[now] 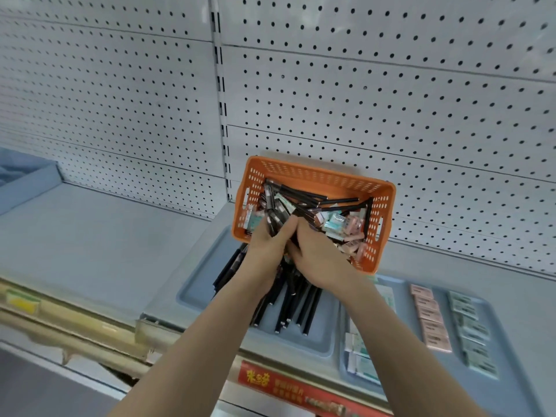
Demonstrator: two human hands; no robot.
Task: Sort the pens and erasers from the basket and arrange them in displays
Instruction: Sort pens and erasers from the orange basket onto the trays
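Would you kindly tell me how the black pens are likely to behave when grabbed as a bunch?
The pens look thin, stiff and smooth, so a few may slip from a bunch. They lie crisscrossed in the basket, so they could snag one another. On the flat tray, they may roll.

— What sits on the grey shelf (90, 251)?
— An orange basket (316, 173) at the back, against the pegboard (391, 100). In front, side by side, are a pen tray (198, 281) with black pens (301, 302) and an eraser tray (505, 341) with rows of erasers (430, 320).
— More?
— A blue tray (30, 182), far left.
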